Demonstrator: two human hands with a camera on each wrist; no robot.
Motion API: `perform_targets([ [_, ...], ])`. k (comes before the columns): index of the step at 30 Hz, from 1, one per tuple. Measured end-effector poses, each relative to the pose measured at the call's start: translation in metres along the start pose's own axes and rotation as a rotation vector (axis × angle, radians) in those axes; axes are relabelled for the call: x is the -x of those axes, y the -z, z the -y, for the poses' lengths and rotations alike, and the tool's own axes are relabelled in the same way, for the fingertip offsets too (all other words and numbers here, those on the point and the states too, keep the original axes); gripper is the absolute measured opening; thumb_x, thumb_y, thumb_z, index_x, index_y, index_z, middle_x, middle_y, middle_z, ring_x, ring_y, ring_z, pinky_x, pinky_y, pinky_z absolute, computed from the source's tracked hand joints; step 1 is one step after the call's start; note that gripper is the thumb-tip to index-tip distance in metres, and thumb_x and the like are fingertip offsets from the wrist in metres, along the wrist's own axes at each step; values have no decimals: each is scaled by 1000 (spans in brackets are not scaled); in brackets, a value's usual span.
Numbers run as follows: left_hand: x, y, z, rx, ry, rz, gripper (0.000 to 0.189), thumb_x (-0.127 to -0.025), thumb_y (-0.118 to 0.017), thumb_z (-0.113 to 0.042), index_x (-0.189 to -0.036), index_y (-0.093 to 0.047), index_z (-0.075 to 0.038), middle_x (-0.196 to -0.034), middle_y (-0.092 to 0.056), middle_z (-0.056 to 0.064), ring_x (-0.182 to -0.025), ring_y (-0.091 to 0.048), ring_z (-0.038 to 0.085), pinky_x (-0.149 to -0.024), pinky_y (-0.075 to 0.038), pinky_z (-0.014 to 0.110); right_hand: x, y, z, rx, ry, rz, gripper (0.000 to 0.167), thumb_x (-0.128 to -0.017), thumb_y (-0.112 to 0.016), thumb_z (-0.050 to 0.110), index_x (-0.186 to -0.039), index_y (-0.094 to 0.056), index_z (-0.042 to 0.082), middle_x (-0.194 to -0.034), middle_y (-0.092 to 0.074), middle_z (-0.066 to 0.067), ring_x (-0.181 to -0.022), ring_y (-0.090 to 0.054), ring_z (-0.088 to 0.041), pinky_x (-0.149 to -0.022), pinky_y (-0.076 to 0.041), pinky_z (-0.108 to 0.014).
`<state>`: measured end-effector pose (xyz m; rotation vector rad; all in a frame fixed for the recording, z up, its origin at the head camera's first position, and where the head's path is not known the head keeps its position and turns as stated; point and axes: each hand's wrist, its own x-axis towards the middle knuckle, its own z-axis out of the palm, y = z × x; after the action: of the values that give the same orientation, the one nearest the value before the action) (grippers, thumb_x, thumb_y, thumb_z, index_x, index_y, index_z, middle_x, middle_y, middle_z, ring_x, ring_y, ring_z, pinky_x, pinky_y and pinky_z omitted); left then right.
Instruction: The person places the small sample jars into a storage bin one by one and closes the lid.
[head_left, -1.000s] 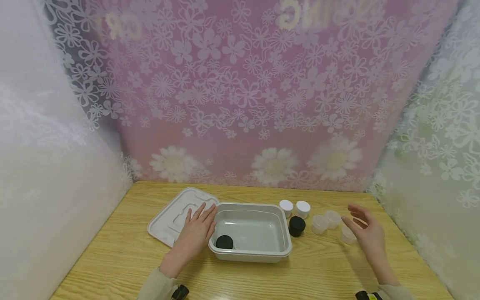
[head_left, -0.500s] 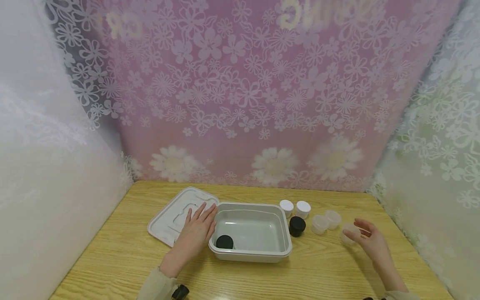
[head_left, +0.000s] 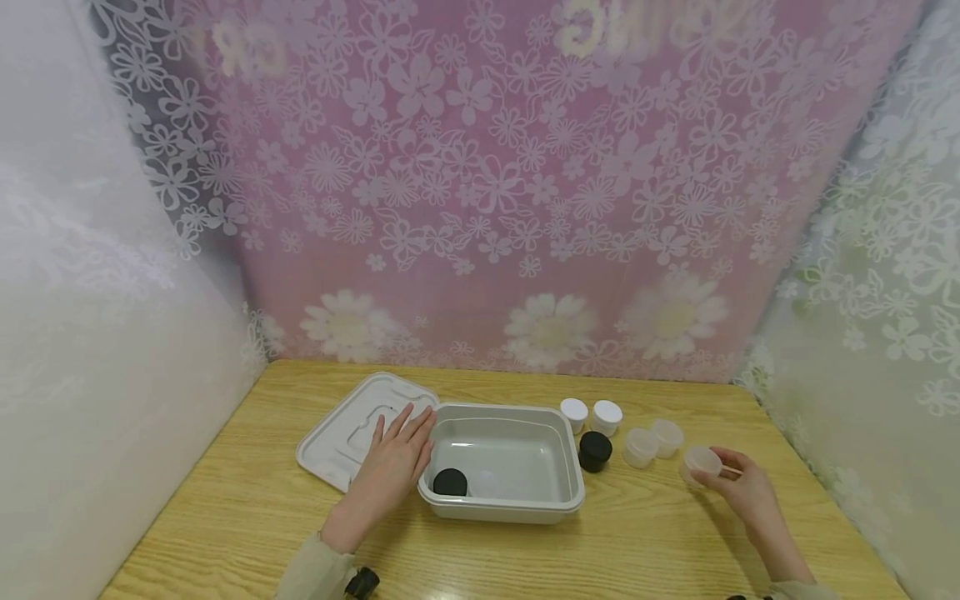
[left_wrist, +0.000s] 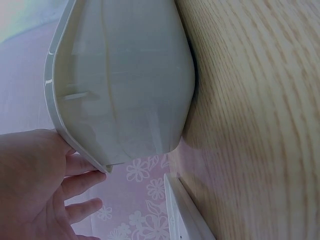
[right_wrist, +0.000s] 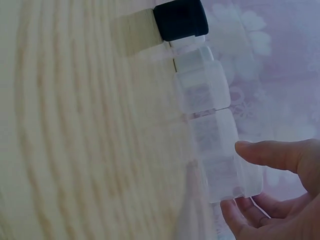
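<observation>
Plastic, see-through and small, the pot point(head_left: 701, 461) was on the right, at the end of the row. The right hand point(head_left: 750, 492) had it pinched, with the thumb on one side and bent fingers on the other. Whether its bottom touched the table point(head_left: 480, 562) was hard to tell. Two clear pots point(head_left: 641, 448) stood close by, and past them came a black pot point(head_left: 595, 452) and two white-topped pots point(head_left: 607, 417).

The left hand point(head_left: 390, 467) rested on the left edge of the tray point(head_left: 517, 514), its fingers straight and a little apart. One more dark pot point(head_left: 450, 482) sat inside, in the near left corner. The lid point(head_left: 351, 417) lay on the table, left of the tray.

Taking hold of the pot looked like the step in hand. The next move seemed to call for a snug squeeze and a slow lift, straight up, so the smooth sides would not slip or bump the others.
</observation>
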<state>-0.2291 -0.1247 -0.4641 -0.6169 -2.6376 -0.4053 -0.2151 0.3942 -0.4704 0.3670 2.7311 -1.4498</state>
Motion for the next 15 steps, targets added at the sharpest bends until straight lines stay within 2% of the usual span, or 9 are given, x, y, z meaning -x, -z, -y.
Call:
perform_targets([
  [6,0,1,0,-4,0,0,44,-104,-58,-21,-145,-56,-3,-148,-55,10,-144,-41,37,-112,-29,69,9,1,17,3,28,-34,84,-97,-70,37,-154,-28,-7,-149,-38,-33,-93,-45,12,-81,-55,-25],
  [11,0,1,0,-9,-1,3,45,-104,-59,-21,-145,-56,-4,-148,-55,10,-144,-41,37,-112,-29,69,15,-3,32,1,91,-37,81,-97,-71,35,-153,-32,-7,-148,-40,-34,-88,-43,19,-81,-56,-23],
  [14,0,1,0,-7,2,6,45,-104,-59,-21,-145,-56,-4,-148,-55,10,-144,-41,37,-112,-29,69,17,-7,41,2,122,-29,78,-97,-70,33,-152,-33,-7,-147,-41,-33,-93,-49,14,-81,-56,-23],
  [15,0,1,0,-7,3,8,45,-104,-58,-21,-145,-56,-4,-148,-55,10,-144,-41,37,-112,-28,69,18,-9,43,2,132,-25,77,-97,-70,32,-152,-33,-8,-147,-41,-33,-97,-54,7,-82,-56,-23],
])
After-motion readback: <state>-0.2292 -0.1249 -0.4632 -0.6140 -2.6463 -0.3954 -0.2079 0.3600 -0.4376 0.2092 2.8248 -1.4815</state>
